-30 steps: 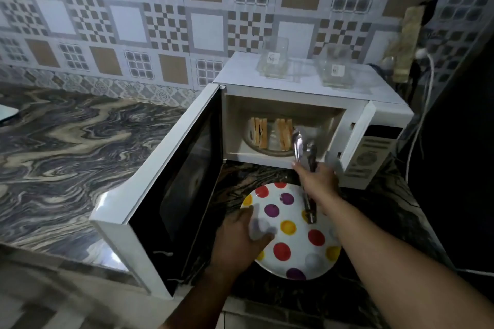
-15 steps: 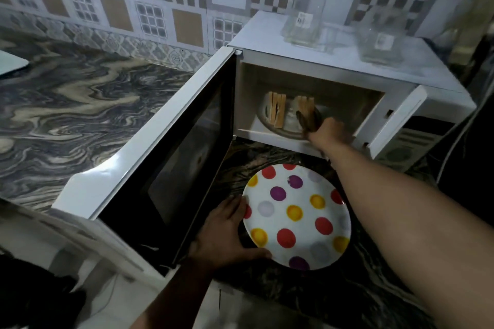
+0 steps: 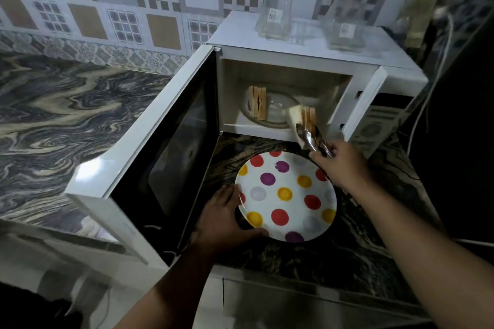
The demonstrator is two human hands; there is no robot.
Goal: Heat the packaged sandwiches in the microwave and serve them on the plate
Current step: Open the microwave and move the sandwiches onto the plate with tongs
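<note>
The white microwave (image 3: 302, 51) stands with its door (image 3: 149, 152) swung wide to the left. One sandwich (image 3: 258, 103) stands on the glass turntable (image 3: 278, 112) inside. My right hand (image 3: 340, 165) grips metal tongs (image 3: 312, 140), which clamp the other sandwich (image 3: 303, 117) at the cavity's front right edge, just above the plate. A white plate (image 3: 286, 192) with coloured dots lies on the counter in front of the microwave. My left hand (image 3: 227, 215) holds the plate's left rim.
Two clear glass containers (image 3: 274, 17) (image 3: 343, 28) sit on top of the microwave. White cables (image 3: 438, 67) hang at the right by a dark wall. The marbled counter (image 3: 66, 115) stretches left; its front edge runs just below the plate.
The tongs went into the microwave, closed on the right sandwich and drew it out to the cavity's front edge. My left hand slid from on the plate to its left rim.
</note>
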